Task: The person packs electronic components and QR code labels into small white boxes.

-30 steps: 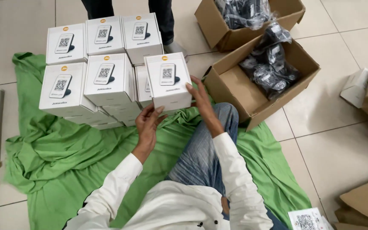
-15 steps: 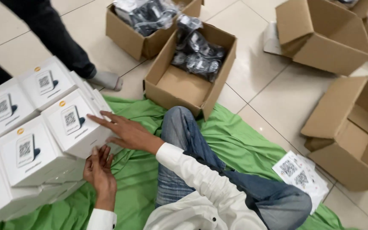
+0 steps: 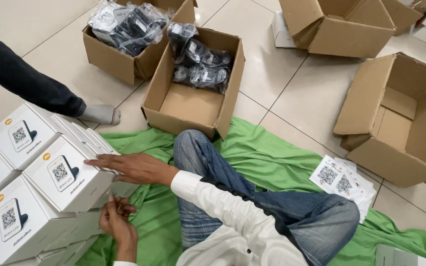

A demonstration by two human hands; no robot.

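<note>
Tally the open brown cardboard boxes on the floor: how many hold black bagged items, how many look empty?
Cardboard boxes holding black bagged items: 2
Cardboard boxes that look empty: 2
Total: 4
The right hand rests on a white box; the left hand is just below it.

A stack of white square boxes (image 3: 40,192), each printed with a small dark device picture on its lid, sits tilted at the left edge of the green cloth (image 3: 272,157).
</note>
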